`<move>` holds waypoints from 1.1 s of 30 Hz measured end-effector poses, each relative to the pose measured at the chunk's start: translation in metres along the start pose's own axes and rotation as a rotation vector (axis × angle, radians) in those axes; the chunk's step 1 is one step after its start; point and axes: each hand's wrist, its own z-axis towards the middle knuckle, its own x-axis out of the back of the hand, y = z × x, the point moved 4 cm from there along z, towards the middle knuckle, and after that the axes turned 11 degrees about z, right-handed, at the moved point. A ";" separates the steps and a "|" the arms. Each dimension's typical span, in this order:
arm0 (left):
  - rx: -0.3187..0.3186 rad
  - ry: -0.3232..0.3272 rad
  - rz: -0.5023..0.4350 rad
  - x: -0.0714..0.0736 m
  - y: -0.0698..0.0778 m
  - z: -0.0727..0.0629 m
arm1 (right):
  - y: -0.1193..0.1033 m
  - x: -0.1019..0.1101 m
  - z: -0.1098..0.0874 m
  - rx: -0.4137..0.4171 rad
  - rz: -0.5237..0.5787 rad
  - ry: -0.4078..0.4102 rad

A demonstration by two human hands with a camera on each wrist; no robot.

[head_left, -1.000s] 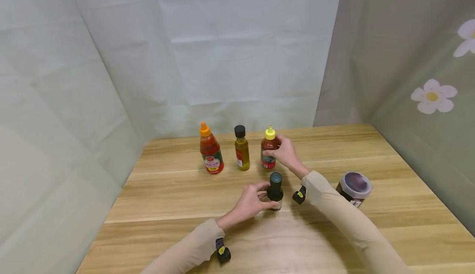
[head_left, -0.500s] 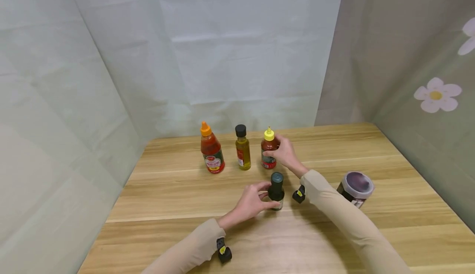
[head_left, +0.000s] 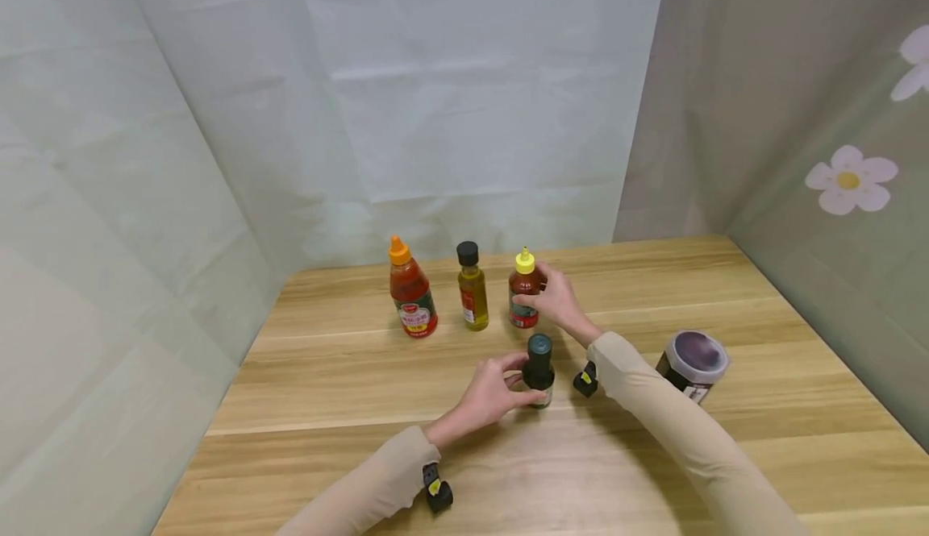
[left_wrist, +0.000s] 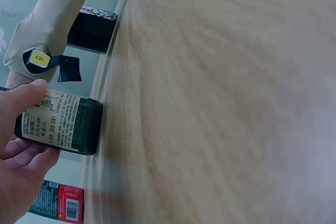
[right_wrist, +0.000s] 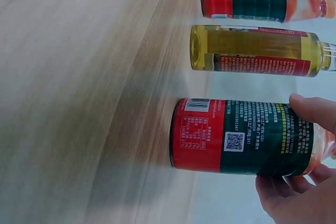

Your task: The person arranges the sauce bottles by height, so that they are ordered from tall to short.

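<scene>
My left hand (head_left: 492,392) grips a small dark bottle (head_left: 539,356) with a dark green cap, thumb on one side and fingers on the other. Its pale printed label (left_wrist: 50,119) shows in the left wrist view, and the bottle stands upright on the table. Farther back, my right hand (head_left: 560,301) holds a squeeze bottle (head_left: 523,284) of red sauce by its upper part. That bottle has a yellow nozzle cap (head_left: 525,262); the right wrist view shows its red and green label (right_wrist: 247,137), with the base right at the table.
Left of the squeeze bottle stand an oil bottle (head_left: 474,298) with a black cap and a red sauce bottle (head_left: 412,294) with an orange cap. A dark jar (head_left: 693,363) with a purplish lid sits beyond my right forearm. Curtains border the wooden table (head_left: 327,391).
</scene>
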 end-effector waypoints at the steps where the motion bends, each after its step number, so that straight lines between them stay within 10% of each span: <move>1: -0.002 0.002 0.001 0.000 0.000 0.000 | 0.000 0.000 0.000 0.000 0.001 -0.003; 33: -0.023 0.005 -0.004 0.001 0.000 0.000 | -0.037 0.026 -0.029 -0.105 0.125 -0.003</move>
